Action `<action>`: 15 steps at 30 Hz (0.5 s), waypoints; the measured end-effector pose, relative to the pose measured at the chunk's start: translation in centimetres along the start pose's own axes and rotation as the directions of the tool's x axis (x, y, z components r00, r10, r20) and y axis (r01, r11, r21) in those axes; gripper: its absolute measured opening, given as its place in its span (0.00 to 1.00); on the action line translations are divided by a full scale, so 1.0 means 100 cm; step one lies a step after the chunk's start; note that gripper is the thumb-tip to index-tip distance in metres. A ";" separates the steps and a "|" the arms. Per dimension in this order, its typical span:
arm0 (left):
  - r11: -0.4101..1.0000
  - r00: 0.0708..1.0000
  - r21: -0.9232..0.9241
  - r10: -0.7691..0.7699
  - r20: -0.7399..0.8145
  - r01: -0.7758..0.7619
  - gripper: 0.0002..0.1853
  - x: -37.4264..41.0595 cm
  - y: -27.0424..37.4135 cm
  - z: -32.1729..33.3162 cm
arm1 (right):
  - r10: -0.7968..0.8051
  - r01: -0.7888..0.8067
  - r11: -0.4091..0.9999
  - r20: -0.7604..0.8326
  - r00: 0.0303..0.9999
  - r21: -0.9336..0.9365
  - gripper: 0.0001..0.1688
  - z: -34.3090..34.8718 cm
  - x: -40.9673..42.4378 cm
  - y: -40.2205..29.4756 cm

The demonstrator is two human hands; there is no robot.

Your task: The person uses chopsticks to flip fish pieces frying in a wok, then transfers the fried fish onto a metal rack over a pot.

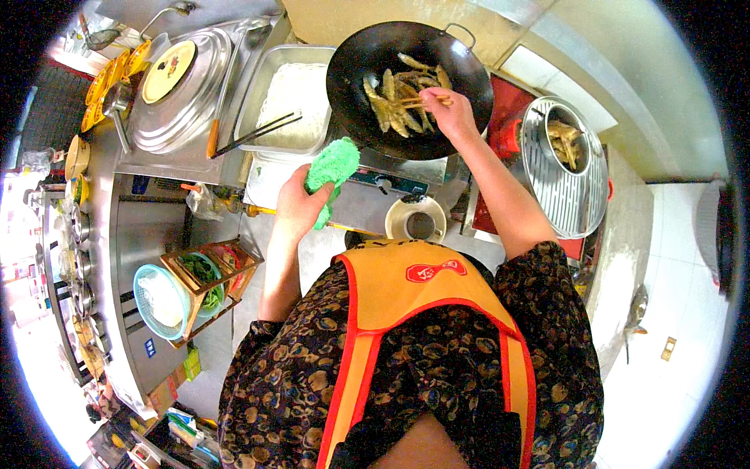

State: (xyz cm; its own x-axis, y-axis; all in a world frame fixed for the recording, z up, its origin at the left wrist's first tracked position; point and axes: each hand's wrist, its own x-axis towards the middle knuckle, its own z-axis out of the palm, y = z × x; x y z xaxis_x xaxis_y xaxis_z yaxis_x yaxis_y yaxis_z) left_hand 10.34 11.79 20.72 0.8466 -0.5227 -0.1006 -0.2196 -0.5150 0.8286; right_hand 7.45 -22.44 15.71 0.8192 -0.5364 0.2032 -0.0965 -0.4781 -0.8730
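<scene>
A black wok (357, 76) sits on the stove in front of me, with a heap of small browned fish (384, 108) inside. Over the wok, my right hand (450, 112) grips wooden chopsticks (413, 102), whose tips reach among the fish. My left hand (300, 202) holds a bunched green cloth (333, 165) in front of the stove, left of and below the wok. Left of the wok, a metal tray (249, 111) contains white noodle-like food (296, 88). Dark chopsticks (258, 133) lie across that tray's near left corner.
At right, a metal bowl of fish (565, 146) stands on a slotted steel rack (536, 176). A round container (395, 220) is below the stove's front edge. A large metal lid (176, 126) lies at left; baskets (143, 281) fill a wooden rack (193, 328) lower left.
</scene>
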 end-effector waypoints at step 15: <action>1.000 1.000 -0.015 -0.002 -0.001 0.002 0.24 0.001 -0.008 0.003 | -0.027 0.029 0.999 -0.055 0.998 0.021 0.16 -0.004 0.001 0.002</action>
State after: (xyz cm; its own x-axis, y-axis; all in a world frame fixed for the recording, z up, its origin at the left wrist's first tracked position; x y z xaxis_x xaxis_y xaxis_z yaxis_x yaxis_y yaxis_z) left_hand 10.44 11.99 19.90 0.8474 -0.5211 -0.1019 -0.2106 -0.5060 0.8364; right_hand 7.30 -22.88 15.76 0.7893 -0.5603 0.2510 -0.0613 -0.4787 -0.8759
